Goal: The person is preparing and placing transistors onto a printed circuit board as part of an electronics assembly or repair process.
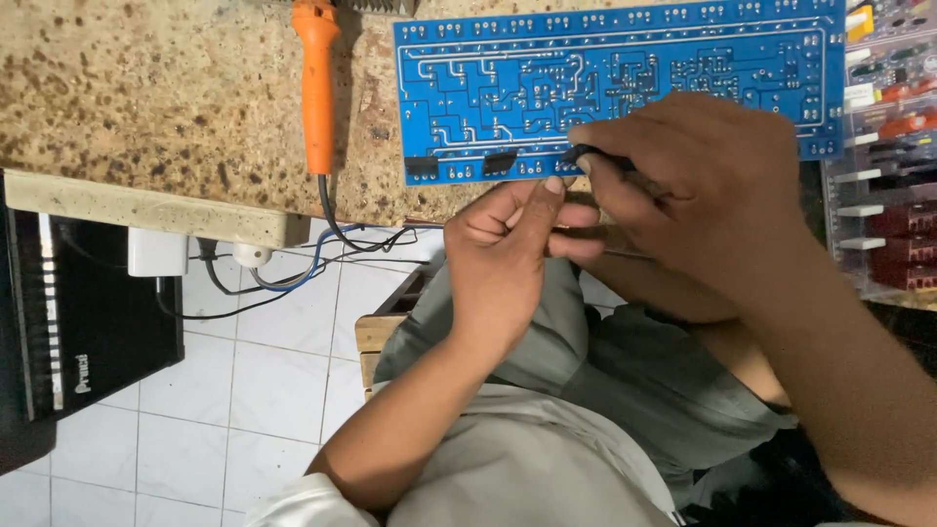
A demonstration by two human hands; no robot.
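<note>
A large blue circuit board [625, 68] lies on a speckled stone worktop [146, 88]. My right hand [712, 185] pinches a small black electronic part [586, 154] at the board's near edge. My left hand [508, 254] is curled just below it, thumb tip touching the same part. Two more black parts [422, 167] sit along the board's near edge at the left. A thin metal lead sticks out under my right hand.
An orange-handled soldering iron [318, 78] lies left of the board, its cable hanging over the worktop edge. A clear parts organiser [888, 146] stands at the right. A black device [78, 312] and a white adapter [156, 252] sit below the worktop on a white tiled floor.
</note>
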